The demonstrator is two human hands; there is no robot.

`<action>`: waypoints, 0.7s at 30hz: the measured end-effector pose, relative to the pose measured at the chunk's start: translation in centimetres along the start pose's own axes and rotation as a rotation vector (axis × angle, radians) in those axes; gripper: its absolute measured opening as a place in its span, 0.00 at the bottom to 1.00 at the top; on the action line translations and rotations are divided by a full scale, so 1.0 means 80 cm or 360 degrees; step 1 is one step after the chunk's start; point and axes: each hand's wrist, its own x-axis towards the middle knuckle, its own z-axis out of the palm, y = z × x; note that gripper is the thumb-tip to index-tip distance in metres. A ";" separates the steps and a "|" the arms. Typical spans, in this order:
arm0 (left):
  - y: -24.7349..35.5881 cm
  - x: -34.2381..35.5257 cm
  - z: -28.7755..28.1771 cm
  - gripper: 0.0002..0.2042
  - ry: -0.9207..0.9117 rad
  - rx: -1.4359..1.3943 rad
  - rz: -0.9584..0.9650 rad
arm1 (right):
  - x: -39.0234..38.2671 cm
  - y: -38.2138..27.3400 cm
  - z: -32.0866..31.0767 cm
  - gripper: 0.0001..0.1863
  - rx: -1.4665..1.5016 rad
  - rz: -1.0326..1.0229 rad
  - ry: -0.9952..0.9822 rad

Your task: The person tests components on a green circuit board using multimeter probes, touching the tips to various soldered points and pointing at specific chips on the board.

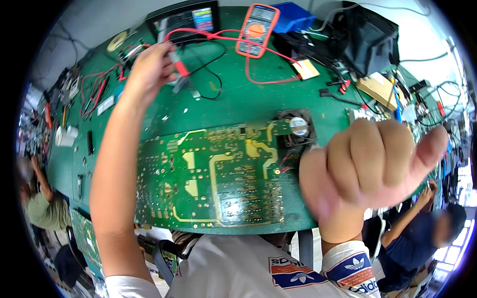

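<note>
My left hand (155, 67) is raised toward the back of the green bench, fingers closed on a red-and-grey tool (180, 68), blurred, near red and black leads. A large circuit board (196, 174) lies solder side up along the front edge, under and right of my left forearm, with a cooling fan (299, 126) at its back right corner. My right hand (367, 164) is close to the camera right of the board, blurred, its fingers curled and one digit sticking out to the right; whatever it may hold is hidden.
An orange multimeter (256, 31), screened device (181, 22), blue bin (292, 16) and black bag (365, 37) stand at the back. White cups (64, 136), cables and small parts lie around. A person (42, 208) works at left, another (417, 233) at right.
</note>
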 end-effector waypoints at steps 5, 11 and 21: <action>-0.024 0.041 -0.030 0.13 0.0095 0.1025 0.0018 | -0.012 -0.028 0.034 0.33 0.0306 0.0184 -0.0361; -0.052 0.046 -0.058 0.21 0.0219 0.1942 0.0549 | -0.027 -0.032 0.036 0.31 0.0257 0.0152 -0.0425; -0.082 0.048 -0.064 0.26 0.0083 0.2304 0.0463 | -0.040 -0.042 0.041 0.27 0.0125 0.0126 -0.0395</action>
